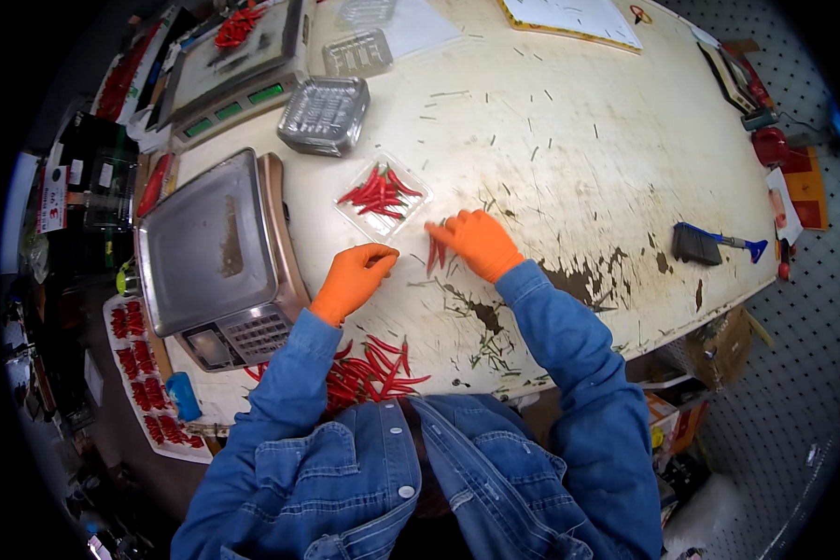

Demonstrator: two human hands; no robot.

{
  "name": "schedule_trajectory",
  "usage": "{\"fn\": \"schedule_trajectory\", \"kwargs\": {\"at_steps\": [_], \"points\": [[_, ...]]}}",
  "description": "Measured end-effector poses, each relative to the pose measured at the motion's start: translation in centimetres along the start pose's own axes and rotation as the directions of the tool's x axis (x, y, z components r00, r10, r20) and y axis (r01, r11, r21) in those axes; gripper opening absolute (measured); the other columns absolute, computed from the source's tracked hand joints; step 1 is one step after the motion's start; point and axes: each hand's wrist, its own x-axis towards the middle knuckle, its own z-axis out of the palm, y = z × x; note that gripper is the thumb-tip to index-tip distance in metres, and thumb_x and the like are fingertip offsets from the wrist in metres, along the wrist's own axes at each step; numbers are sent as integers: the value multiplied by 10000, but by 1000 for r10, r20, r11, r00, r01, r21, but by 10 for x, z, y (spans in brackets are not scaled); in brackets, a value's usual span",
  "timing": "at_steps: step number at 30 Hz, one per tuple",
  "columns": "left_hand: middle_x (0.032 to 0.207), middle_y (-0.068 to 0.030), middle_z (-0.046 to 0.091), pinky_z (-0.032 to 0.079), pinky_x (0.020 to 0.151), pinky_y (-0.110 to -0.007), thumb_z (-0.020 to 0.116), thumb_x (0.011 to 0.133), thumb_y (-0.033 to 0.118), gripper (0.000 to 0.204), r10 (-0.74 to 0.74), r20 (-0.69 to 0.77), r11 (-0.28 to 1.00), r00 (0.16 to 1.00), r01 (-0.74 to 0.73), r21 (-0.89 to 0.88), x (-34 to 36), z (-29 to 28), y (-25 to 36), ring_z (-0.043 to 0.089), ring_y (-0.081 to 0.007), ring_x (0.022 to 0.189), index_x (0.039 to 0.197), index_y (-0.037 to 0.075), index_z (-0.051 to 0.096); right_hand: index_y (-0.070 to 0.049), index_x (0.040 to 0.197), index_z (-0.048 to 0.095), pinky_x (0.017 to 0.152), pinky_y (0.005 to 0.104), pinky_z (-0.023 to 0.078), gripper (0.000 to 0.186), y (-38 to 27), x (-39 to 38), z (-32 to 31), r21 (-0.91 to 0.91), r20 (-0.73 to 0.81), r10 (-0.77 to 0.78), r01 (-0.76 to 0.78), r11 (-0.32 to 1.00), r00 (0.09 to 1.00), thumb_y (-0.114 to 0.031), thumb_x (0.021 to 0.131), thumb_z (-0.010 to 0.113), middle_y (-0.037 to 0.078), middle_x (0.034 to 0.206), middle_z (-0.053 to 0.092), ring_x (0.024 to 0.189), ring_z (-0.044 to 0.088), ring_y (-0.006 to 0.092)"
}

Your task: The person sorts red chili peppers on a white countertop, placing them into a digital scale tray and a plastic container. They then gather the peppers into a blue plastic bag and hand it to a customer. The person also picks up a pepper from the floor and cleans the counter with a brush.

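Both my hands wear orange gloves. My right hand [477, 245] is closed on a few red chili peppers [436, 257], which hang a little blurred below its fingertips. My left hand [353, 280] is pinched, its fingertips just below the tray; whether anything is between them I cannot make out. Ahead of both hands lies a small clear plastic tray [411, 217] with a bunch of red chilies [380, 193] in it. A loose pile of red chilies [369, 373] lies against my jacket at the table's near edge, partly hidden by my left sleeve.
A scale [205, 243] stands left of my left hand, another scale [238, 75] with chilies farther back. Stacked clear trays [325, 114] sit beside them. Green stem bits [495, 350] litter the worn table [616, 187]. A blue-handled brush [709, 245] lies near the right edge.
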Motion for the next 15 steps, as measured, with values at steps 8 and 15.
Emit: {"fn": "schedule_trajectory", "kwargs": {"at_steps": [8,15], "points": [[965,-162,616,497,717,-343,659,787,192,366,264,-152,918,953,-200,341,27,58,-10,618,-278,795,1107,30,581,-53,967,629,692,265,480,227,-5,-41,6,747,-191,813,-455,484,550,52,768,596,65,856,607,750,600,175],[868,-134,634,493,682,-324,667,746,119,293,227,-162,852,960,-115,512,51,74,-15,616,-244,743,1000,4,578,-46,881,613,692,272,486,126,-32,-28,42,867,-120,895,-395,305,430,32,784,589,70,901,605,769,597,164]]}}
